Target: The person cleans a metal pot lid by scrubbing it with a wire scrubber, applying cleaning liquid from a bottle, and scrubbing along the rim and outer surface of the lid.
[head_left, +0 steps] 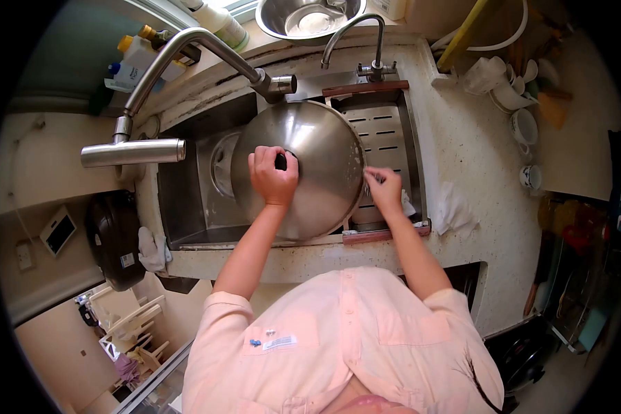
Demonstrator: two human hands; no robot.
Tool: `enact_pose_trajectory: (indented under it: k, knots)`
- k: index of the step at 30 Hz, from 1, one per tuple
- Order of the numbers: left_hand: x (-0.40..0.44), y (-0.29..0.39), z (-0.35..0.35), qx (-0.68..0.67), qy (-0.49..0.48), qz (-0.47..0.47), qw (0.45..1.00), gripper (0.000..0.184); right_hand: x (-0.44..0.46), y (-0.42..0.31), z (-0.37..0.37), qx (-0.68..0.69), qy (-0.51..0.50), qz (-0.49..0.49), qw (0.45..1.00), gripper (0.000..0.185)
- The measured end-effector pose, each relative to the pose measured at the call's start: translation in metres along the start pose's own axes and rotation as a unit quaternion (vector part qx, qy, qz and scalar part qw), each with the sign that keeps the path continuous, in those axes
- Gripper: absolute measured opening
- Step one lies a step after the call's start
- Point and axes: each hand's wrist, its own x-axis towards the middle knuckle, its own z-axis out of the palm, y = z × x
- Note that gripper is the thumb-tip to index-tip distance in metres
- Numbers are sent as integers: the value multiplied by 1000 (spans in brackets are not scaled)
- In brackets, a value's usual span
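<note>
A large round metal lid (317,138) lies over the sink, its dark knob near its middle. My left hand (274,172) is wrapped round the knob. At the lid's right edge is my right hand (383,188), its fingers pinched together; whether they grip the rim or something small cannot be made out. Pale spots show on the lid near that edge. Under the lid's right side is a slotted metal tray (385,131) across the sink (183,200).
A large faucet (186,41) arches over the sink's left side, and a smaller tap (376,67) stands behind. A metal bowl (272,24) sits at the back. White cloths lie on the counter (455,145) at right and the left front edge. Cups stand at the right.
</note>
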Motion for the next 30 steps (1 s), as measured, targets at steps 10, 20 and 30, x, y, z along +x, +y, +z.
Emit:
enact_pose_trajectory:
  k: [10,20,30]
  knots:
    - [2,-1,0,-10,7,3,1000,7,-32,1,-1,-24,5,-16,1000,13]
    - [4,-2,1,-18,3,10,1000,8,-34,-56,31,-62,64,-169,982,14]
    - [5,1,0,-20,-3,-11,1000,8,12,-59,51,-85,113,-178,974,11]
